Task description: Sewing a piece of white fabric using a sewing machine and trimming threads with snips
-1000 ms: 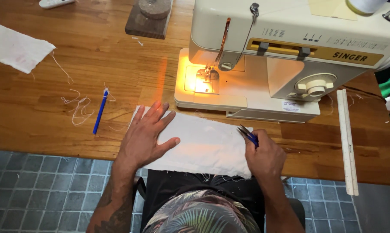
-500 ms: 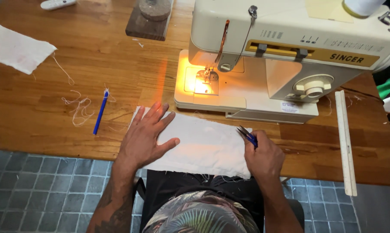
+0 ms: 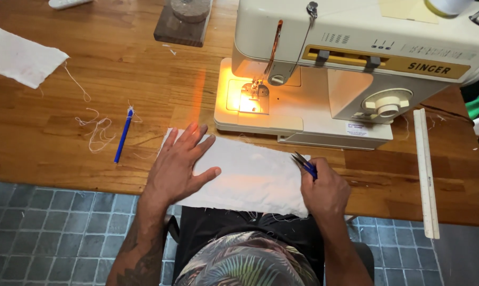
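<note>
Head view, left hand (image 3: 178,167) fingers spread flat on white cloth (image 3: 250,177), right hand (image 3: 324,190) gripping blue snips (image 3: 304,164); wooden table (image 3: 64,153), tiled floor (image 3: 48,233)

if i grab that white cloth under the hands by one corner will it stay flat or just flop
The white fabric piece would probably flop: it looks thin, lies limp on the wooden table and overhangs its near edge. It seems light, so a push would likely bunch it unless the flat left hand pins it. The right hand holds blue snips at its edge.
</note>
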